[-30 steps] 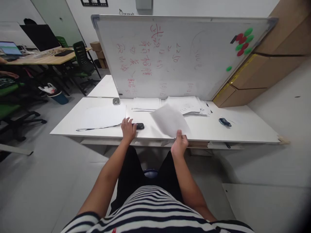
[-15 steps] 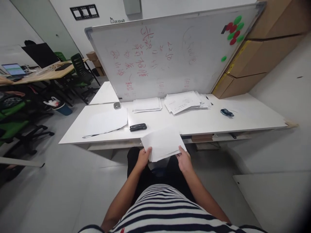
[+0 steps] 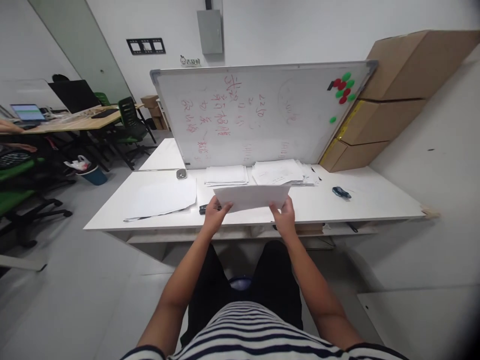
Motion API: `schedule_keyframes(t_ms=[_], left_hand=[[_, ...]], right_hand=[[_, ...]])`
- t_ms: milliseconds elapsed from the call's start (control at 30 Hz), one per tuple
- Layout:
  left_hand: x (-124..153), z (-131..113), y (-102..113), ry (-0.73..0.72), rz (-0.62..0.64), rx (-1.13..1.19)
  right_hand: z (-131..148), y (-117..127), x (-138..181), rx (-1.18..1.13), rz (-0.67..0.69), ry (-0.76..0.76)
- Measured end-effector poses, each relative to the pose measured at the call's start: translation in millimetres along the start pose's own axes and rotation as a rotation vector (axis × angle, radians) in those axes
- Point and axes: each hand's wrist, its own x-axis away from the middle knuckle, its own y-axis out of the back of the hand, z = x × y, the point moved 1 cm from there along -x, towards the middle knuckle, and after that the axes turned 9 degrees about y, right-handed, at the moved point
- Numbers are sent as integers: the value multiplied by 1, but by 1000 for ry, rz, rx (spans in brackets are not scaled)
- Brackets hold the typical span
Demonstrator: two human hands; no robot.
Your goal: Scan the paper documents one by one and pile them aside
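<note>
Both hands hold a small stack of white paper (image 3: pixel 252 197) over the front of the white desk, its face tilted up toward me. My left hand (image 3: pixel 215 216) is closed on the left edge, thumb on the near side. Gripping the right edge is my right hand (image 3: pixel 284 217), its thumb also in front. Behind my left hand lies a black stapler (image 3: pixel 203 209), mostly hidden by the hand and paper. A low paper pile (image 3: pixel 225 175) and a larger messy paper pile (image 3: pixel 279 172) sit just beyond.
On the desk (image 3: pixel 378 200), large white sheets (image 3: pixel 161 197) lie left and a dark blue tape-dispenser-like object (image 3: pixel 341 192) right. A whiteboard (image 3: pixel 262 115) leans behind, beside stacked cardboard boxes (image 3: pixel 378 120). A person's arm (image 3: pixel 11 127) shows at the far-left table.
The paper has moved forward from above my lap to over the desk and tipped up steeply. Both hands went with it, and the stapler is now partly covered.
</note>
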Motion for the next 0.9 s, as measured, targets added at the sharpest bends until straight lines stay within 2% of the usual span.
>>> schedule_keyframes(t_ms=[67,167,300,433,600,667,733,833,900], left_hand=[[-4,23,-2,46,-42,-20],[-4,53,-1,74,-128,-140],[-1,60,5,47,-129,-186],[8,58,4,91,-136,-93],[20,60,1,157,-91,29],[23,56,6,136,-98,-95],[25,49,15,37,-162,-353],[21,40,31,-123,-309,-756],[11,41,39,-168,-317,-909]], right_hand=[[-18,-10,11,46,-30,-33],[-41,-15,25,144,-4,-51],[-49,-14,33,236,90,-46],[-37,-12,42,223,95,-153],[-1,2,56,443,146,-25],[0,10,62,501,152,-75],[-11,17,70,481,149,-167],[-37,26,85,301,99,-315],[-48,29,94,127,45,-441]])
